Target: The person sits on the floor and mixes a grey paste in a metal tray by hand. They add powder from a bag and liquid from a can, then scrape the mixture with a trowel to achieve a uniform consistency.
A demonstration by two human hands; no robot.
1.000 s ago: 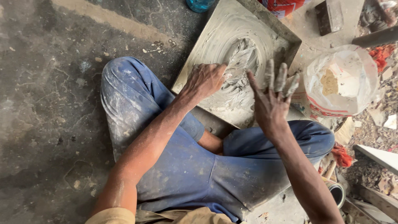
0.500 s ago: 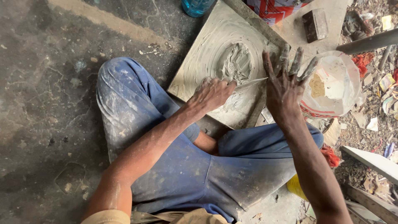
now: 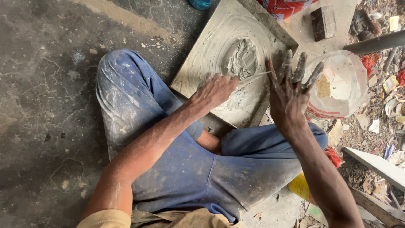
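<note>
A square board (image 3: 198,63) smeared with wet grey mortar lies on the floor in front of my crossed legs. A mound of mortar (image 3: 242,57) sits near its middle. My left hand (image 3: 215,90) rests on the board's near part, shut on a thin metal blade (image 3: 255,77) whose tip points right, just below the mound. My right hand (image 3: 291,99) hovers over the board's right edge with its fingers spread and coated in mortar, holding nothing. The blade's tip nearly reaches its index finger.
An open white bag of powder (image 3: 344,86) stands right of the board. A brick (image 3: 322,21), a red-patterned sack (image 3: 287,6) and a blue bottle (image 3: 202,3) lie beyond it. A metal pipe (image 3: 379,42), a white plank (image 3: 375,162) and rubble fill the right side.
My left hand has come off the mound toward the board's near side, and the blade now shows. My right hand has moved over the board's right edge, fingers still spread.
</note>
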